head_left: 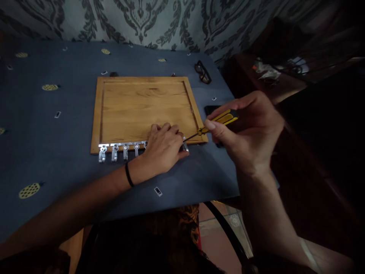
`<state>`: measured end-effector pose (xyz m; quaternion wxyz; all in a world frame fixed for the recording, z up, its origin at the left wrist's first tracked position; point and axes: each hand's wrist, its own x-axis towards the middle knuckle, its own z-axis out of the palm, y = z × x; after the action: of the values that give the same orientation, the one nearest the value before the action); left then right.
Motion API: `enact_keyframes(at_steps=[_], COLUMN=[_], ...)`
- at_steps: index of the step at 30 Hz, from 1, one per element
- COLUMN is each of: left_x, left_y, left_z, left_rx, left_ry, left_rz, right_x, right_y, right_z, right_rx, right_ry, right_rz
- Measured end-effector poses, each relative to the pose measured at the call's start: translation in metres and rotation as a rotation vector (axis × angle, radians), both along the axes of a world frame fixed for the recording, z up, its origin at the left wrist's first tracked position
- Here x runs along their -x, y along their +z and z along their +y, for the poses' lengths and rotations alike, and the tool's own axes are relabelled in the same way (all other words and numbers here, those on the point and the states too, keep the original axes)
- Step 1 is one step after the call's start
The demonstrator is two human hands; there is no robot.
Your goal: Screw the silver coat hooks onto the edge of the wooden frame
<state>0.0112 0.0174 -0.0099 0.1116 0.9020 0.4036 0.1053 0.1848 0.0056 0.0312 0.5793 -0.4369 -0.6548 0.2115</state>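
Note:
A wooden board (142, 106) lies flat on a blue patterned tablecloth (42, 152). Along its near edge runs a metal hook rail (119, 146) with several hooks hanging off the front. My left hand (164, 146) rests palm down on the rail's right part, fingers curled over it and pressing it to the board. My right hand (248, 129) grips a screwdriver (219, 120) with a yellow and black handle. Its thin shaft points left and down, and the tip meets the rail beside my left fingers. The rail's right end is mostly hidden under my left hand.
A pair of dark glasses (203, 72) lies at the cloth's far right corner. A dark flat object (212, 110) sits just right of the board, behind the screwdriver. The table's near edge runs below my arms. A dark wooden surface with clutter (268, 72) stands to the right.

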Motion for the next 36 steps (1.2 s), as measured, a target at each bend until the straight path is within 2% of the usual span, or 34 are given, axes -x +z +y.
enact_keyframes(at_steps=[3,10,15,19,23,25,36], left_x=[0.0,-0.001,-0.001,-0.001,0.0,0.0,-0.002], left_y=[0.0,0.003,0.004,0.004,0.002,0.001,0.006], left_z=[0.0,0.0,-0.001,-0.001,0.0,0.001,0.0], left_rx=[-0.011,0.003,0.021,0.014,0.01,0.009,0.026], left_ry=[-0.002,-0.001,0.002,0.01,0.002,-0.002,0.014], left_rz=[-0.004,0.023,0.034,0.03,0.014,0.014,0.049], right_x=[0.002,-0.011,0.002,0.015,0.015,0.012,0.007], right_y=[-0.002,0.007,0.004,-0.002,-0.005,-0.006,-0.021], right_z=[0.0,-0.006,-0.004,-0.001,-0.002,-0.003,-0.008], right_rx=[0.122,0.254,0.187,0.143,-0.162,-0.253,-0.026], right_ry=[-0.003,0.17,0.057,0.024,-0.187,-0.226,-0.168], right_rz=[0.039,-0.016,0.118,0.179,0.293,0.306,0.235])
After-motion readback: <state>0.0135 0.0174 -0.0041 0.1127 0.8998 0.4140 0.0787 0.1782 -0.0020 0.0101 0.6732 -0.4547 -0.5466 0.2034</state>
